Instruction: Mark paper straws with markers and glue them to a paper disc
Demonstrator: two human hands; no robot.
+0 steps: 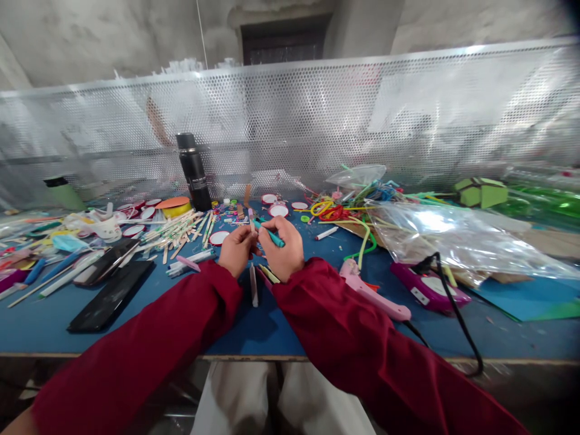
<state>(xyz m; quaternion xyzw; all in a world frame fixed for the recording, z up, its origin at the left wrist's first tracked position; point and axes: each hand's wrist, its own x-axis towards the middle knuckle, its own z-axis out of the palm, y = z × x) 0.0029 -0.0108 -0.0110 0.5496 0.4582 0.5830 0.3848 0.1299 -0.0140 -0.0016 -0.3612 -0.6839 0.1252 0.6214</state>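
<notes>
Teal marker [270, 235] held in right hand [283, 254]'s grip; left hand [235, 249] pinches stick [251, 219].

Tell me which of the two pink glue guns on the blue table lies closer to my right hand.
The pale pink glue gun beside your right sleeve; the darker magenta one lies farther right, under the black cable.

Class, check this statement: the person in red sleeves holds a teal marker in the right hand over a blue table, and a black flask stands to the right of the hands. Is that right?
Not quite. In the head view the black flask stands to the left of the hands, behind them. The rest holds: the right hand grips the teal marker over the blue table.
</notes>
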